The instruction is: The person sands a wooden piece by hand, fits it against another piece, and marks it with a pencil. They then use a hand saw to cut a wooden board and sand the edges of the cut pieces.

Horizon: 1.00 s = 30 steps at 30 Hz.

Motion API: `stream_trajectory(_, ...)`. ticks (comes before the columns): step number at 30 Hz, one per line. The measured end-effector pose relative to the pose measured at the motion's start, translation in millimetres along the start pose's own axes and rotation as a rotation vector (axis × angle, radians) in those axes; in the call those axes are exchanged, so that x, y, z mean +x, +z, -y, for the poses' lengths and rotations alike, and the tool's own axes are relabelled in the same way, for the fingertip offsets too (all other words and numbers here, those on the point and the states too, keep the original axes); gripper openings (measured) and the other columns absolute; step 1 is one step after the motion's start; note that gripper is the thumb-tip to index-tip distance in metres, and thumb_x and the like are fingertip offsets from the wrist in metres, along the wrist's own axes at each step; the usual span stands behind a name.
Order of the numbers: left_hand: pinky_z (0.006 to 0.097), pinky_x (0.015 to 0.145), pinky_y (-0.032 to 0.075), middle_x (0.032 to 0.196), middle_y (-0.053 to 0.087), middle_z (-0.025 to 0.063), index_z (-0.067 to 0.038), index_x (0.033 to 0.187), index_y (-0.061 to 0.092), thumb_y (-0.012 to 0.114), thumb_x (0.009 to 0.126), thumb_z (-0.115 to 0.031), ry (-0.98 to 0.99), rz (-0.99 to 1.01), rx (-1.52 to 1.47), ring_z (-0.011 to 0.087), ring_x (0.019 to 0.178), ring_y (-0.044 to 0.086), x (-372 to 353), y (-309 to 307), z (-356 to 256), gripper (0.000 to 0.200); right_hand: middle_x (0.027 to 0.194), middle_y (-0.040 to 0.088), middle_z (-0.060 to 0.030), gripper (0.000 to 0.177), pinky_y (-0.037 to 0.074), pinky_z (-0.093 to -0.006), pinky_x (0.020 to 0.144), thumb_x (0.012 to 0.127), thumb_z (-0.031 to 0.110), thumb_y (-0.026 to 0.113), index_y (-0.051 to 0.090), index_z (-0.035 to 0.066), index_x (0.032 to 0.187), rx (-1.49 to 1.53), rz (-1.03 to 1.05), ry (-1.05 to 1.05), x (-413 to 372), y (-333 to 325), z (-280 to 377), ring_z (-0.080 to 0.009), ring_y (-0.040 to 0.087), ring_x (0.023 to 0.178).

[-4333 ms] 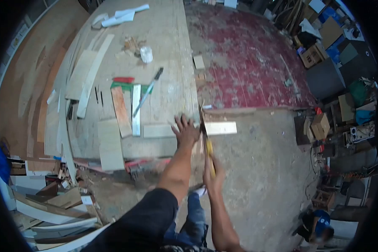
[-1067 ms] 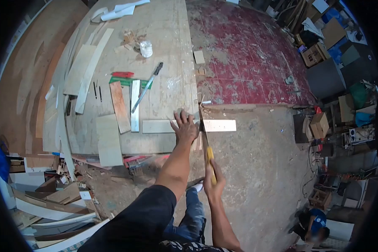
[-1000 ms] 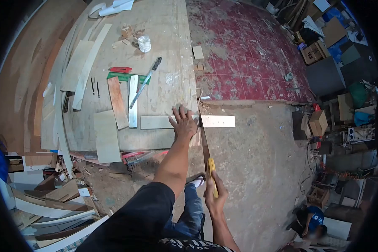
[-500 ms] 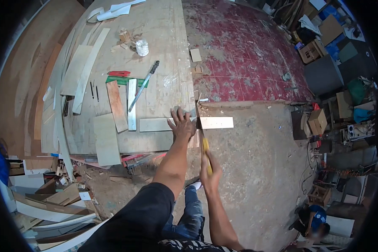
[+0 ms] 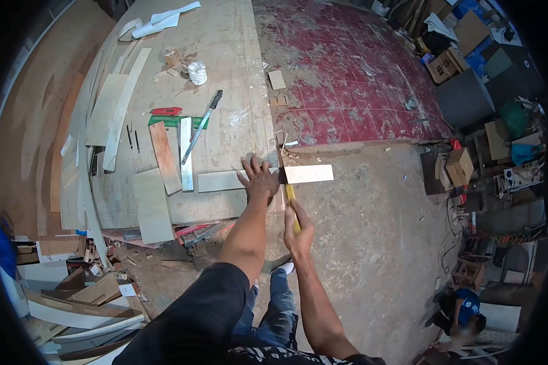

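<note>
My left hand (image 5: 260, 181) lies with its fingers spread on a pale wooden board (image 5: 309, 173), pressing it against the workbench (image 5: 225, 210). The board's right end sticks out past the bench edge. My right hand (image 5: 299, 228) is wrapped round the yellow handle of a saw (image 5: 290, 195). The saw's blade crosses the board just right of my left hand, at the bench edge. Left of the board lie a short pale strip (image 5: 187, 173), a reddish wood piece (image 5: 165, 157) and a metal ruler-like tool (image 5: 202, 126) with a dark end.
A red knife (image 5: 166, 111), a green strip (image 5: 158, 121) and a white cup-like object (image 5: 197, 73) are on the bench. Long boards (image 5: 126, 109) lie at its left. At the lower right a person (image 5: 467, 309) crouches. Wood scraps (image 5: 85, 304) are piled at the lower left.
My right hand and the saw have moved up towards the board, with the handle now close to its lower edge. My left hand still presses the board. The whole view has shifted slightly.
</note>
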<state>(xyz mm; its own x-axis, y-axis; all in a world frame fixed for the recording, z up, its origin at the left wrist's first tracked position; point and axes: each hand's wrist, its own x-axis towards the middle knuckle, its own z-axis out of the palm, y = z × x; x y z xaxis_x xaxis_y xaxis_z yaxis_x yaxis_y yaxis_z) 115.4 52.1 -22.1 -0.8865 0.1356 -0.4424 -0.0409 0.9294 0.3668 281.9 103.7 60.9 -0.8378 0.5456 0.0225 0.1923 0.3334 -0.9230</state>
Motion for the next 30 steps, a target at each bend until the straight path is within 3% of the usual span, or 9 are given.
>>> stream_trajectory(5,0.0673,0.116,-0.001,0.165,0.004,0.0097,-0.021,0.141,0.043,0.046,0.100,-0.044,-0.016,-0.001,-0.031,0.0393,0.150,-0.014,-0.1,6.9,1.8,0.047,0.120,0.067,-0.0236,0.035,0.046,-0.0366,0.102,0.095,0.013,0.061,0.063,-0.005,0.125,-0.006,-0.020,0.116,-100.6,-54.1,-6.4,-0.0305,0.063,0.119)
stream_trajectory(7,0.0664,0.117,-0.001,0.165,0.004,0.0095,-0.020,0.141,0.042,0.046,0.100,-0.043,-0.016,-0.013,-0.034,0.0390,0.150,-0.014,4.4,2.4,0.3,0.047,0.122,0.067,-0.0241,0.035,0.046,-0.0370,0.103,0.095,0.013,0.061,0.064,-0.005,0.124,0.097,0.004,0.280,-111.2,-66.3,-0.8,-0.0298,0.062,0.120)
stream_trajectory(9,0.0653,0.117,-0.002,0.165,0.003,0.0092,-0.019,0.141,0.042,0.045,0.101,-0.043,-0.018,-0.009,-0.012,0.0387,0.150,-0.014,3.5,4.8,0.6,0.047,0.121,0.066,-0.0245,0.035,0.047,-0.0368,0.102,0.095,0.013,0.061,0.064,-0.005,0.124,0.081,-0.003,0.233,-108.5,-67.1,-16.4,-0.0302,0.063,0.118)
stream_trajectory(11,0.0654,0.117,-0.002,0.165,0.003,0.0093,-0.018,0.141,0.042,0.046,0.101,-0.043,-0.006,-0.015,-0.026,0.0389,0.150,-0.013,2.3,1.9,-0.9,0.047,0.100,0.069,-0.0129,0.038,0.047,-0.0222,0.050,0.098,0.021,0.060,0.062,-0.001,0.129,-0.026,0.034,0.065,-99.5,-64.0,-28.4,-0.0068,0.057,0.057)
stream_trajectory(15,0.0659,0.117,0.000,0.165,0.003,0.0104,-0.018,0.140,0.043,0.052,0.097,-0.042,0.042,-0.041,-0.011,0.0395,0.150,-0.013,3.1,6.5,10.0,0.050,0.104,0.070,-0.0158,0.037,0.052,-0.0262,0.057,0.098,0.020,0.060,0.063,-0.003,0.127,-0.184,-0.036,-0.251,-90.9,-58.5,-25.6,-0.0109,0.063,0.064)
stream_trajectory(17,0.0659,0.117,0.000,0.165,0.002,0.0112,-0.019,0.140,0.043,0.058,0.093,-0.041,0.070,-0.059,-0.026,0.0391,0.151,-0.012,5.2,9.7,16.6,0.054,0.123,0.065,-0.0252,0.035,0.048,-0.0370,0.101,0.095,0.014,0.062,0.063,-0.006,0.124,0.041,0.062,0.200,-96.7,-61.4,-8.0,-0.0316,0.063,0.118)
stream_trajectory(20,0.0649,0.117,0.000,0.166,0.002,0.0117,-0.022,0.142,0.041,0.068,0.084,-0.039,0.125,0.005,-0.042,0.0364,0.152,-0.011,-1.5,2.9,21.7,0.066,0.120,0.067,-0.0250,0.035,0.049,-0.0368,0.100,0.095,0.013,0.062,0.063,-0.006,0.124,-0.046,0.033,0.036,-93.3,-60.3,-0.2,-0.0320,0.064,0.116)
stream_trajectory(24,0.0633,0.118,0.001,0.166,0.005,0.0100,-0.027,0.144,0.041,0.076,0.077,-0.024,0.224,-0.003,-0.002,0.0354,0.152,-0.006,-3.8,1.7,37.2,0.075,0.119,0.067,-0.0253,0.035,0.049,-0.0371,0.099,0.094,0.012,0.061,0.063,-0.005,0.125,0.026,0.038,0.140,-95.6,-58.2,1.3,-0.0325,0.065,0.114)
stream_trajectory(30,0.0682,0.115,0.004,0.166,0.007,0.0095,-0.028,0.140,0.044,0.079,0.080,-0.033,0.300,-0.056,0.055,0.0377,0.152,-0.001,-0.9,9.3,48.1,0.070,0.120,0.067,-0.0259,0.035,0.050,-0.0376,0.096,0.094,0.011,0.061,0.063,-0.005,0.125,-0.079,0.039,0.006,-99.3,-58.1,0.2,-0.0332,0.067,0.109)
